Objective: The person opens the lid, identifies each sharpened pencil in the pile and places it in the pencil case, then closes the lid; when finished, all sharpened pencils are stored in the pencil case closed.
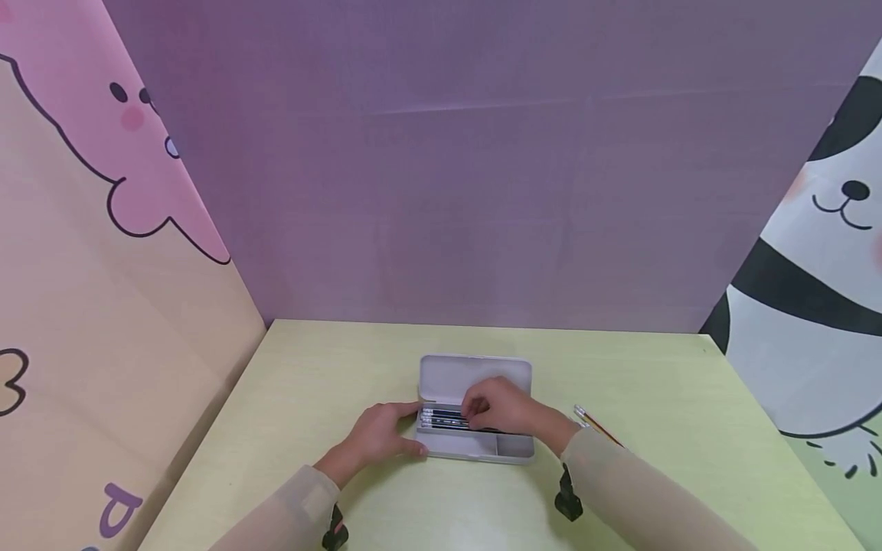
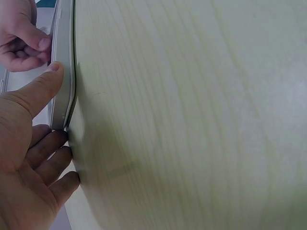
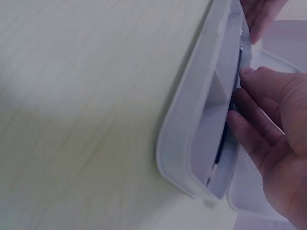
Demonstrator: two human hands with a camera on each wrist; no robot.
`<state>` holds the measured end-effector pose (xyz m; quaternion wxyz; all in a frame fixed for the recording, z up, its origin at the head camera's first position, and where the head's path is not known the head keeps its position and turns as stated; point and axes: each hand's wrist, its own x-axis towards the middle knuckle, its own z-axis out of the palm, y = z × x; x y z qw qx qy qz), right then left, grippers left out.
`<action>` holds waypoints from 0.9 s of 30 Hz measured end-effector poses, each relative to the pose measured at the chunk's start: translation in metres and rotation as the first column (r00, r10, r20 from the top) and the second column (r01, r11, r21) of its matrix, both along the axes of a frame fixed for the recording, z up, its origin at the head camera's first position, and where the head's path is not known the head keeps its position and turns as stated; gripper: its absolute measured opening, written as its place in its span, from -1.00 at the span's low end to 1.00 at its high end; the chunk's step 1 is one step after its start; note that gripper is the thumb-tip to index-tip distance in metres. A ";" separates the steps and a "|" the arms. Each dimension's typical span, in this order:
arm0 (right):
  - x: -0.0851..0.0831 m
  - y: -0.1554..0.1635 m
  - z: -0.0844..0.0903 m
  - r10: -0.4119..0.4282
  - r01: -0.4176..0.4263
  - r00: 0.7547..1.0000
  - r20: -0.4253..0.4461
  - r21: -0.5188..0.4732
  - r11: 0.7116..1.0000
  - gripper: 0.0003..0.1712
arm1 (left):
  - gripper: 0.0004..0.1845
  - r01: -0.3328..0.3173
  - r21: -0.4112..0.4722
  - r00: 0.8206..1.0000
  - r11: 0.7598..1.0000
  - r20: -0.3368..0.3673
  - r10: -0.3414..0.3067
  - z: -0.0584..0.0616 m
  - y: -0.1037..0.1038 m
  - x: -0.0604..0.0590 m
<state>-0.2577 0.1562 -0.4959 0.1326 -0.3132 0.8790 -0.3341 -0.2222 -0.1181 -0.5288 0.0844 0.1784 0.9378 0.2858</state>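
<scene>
A white pencil case (image 1: 448, 445) lies with its lid (image 1: 475, 376) tipped back. Several dark pencils (image 1: 441, 418) with light ends lie side by side in its long rear compartment. My left hand (image 1: 377, 435) holds the case's left end, thumb on the front wall (image 2: 62, 91) and index finger at the back corner. Over the pencils, my right hand (image 1: 501, 405) has its fingers curled, pinching a dark pencil (image 3: 221, 143) inside the case. Part of that pencil is hidden behind the fingers.
More pencils (image 1: 598, 426) lie on the pale wooden table (image 1: 331, 367) to the right, partly behind my right sleeve. A low divider (image 3: 218, 88) splits the front part of the case. A purple wall (image 1: 441, 191) stands behind the table, with cartoon-printed panels on both sides.
</scene>
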 end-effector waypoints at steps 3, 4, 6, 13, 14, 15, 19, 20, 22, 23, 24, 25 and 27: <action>0.001 0.009 0.005 -0.010 0.010 1.000 -0.001 -0.009 1.000 -0.82 | -0.09 0.000 -0.004 1.000 1.000 -0.005 0.000 -0.001 0.001 0.001; 0.002 0.013 0.008 -0.012 0.012 1.000 0.002 -0.013 1.000 -0.83 | -0.09 -0.001 -0.002 1.000 1.000 -0.002 0.001 -0.001 0.001 0.001; 0.002 0.022 0.014 -0.002 0.002 1.000 0.000 -0.029 1.000 -0.85 | -0.08 -0.004 -0.001 1.000 1.000 0.003 0.004 0.000 0.002 0.001; 0.009 0.066 0.044 -0.002 0.000 1.000 -0.024 -0.064 0.998 -0.83 | -0.08 -0.012 -0.004 1.000 1.000 0.013 0.012 0.005 0.002 0.001; 0.011 0.075 0.048 -0.014 0.013 1.000 -0.019 -0.071 0.997 -0.80 | -0.08 -0.012 -0.006 1.000 1.000 0.011 0.012 0.005 0.002 0.001; 0.013 0.083 0.052 -0.027 0.026 1.000 -0.009 -0.076 0.997 -0.78 | -0.08 -0.015 -0.007 1.000 1.000 0.015 0.015 0.005 0.002 0.000; 0.023 0.120 0.060 -0.092 0.095 0.995 0.044 -0.069 0.993 -0.74 | -0.08 -0.016 -0.022 1.000 1.000 0.015 0.016 0.005 0.001 0.000; 0.025 0.129 0.060 -0.101 0.104 0.993 0.055 -0.062 0.993 -0.73 | -0.08 -0.016 -0.023 1.000 1.000 0.015 0.017 0.005 0.001 0.000; 0.031 0.147 0.059 -0.112 0.116 0.991 0.069 -0.054 0.992 -0.72 | -0.08 -0.016 -0.018 1.000 1.000 0.018 0.017 0.005 0.001 0.000; 0.033 0.155 0.058 -0.115 0.119 0.991 0.075 -0.054 0.991 -0.70 | -0.08 -0.016 -0.016 1.000 1.000 0.018 0.016 0.005 0.001 0.001; 0.036 0.164 0.056 -0.117 0.122 0.990 0.077 -0.053 0.991 -0.69 | -0.08 -0.016 -0.013 1.000 1.000 0.017 0.016 0.004 0.001 0.001; 0.038 0.173 0.054 -0.124 0.128 0.989 0.079 -0.054 0.990 -0.67 | -0.08 -0.015 -0.011 1.000 1.000 0.017 0.015 0.004 0.001 0.001; 0.041 0.189 0.048 -0.146 0.149 0.986 0.076 -0.046 0.988 -0.63 | -0.08 -0.014 -0.009 1.000 1.000 0.020 0.014 0.004 0.001 0.002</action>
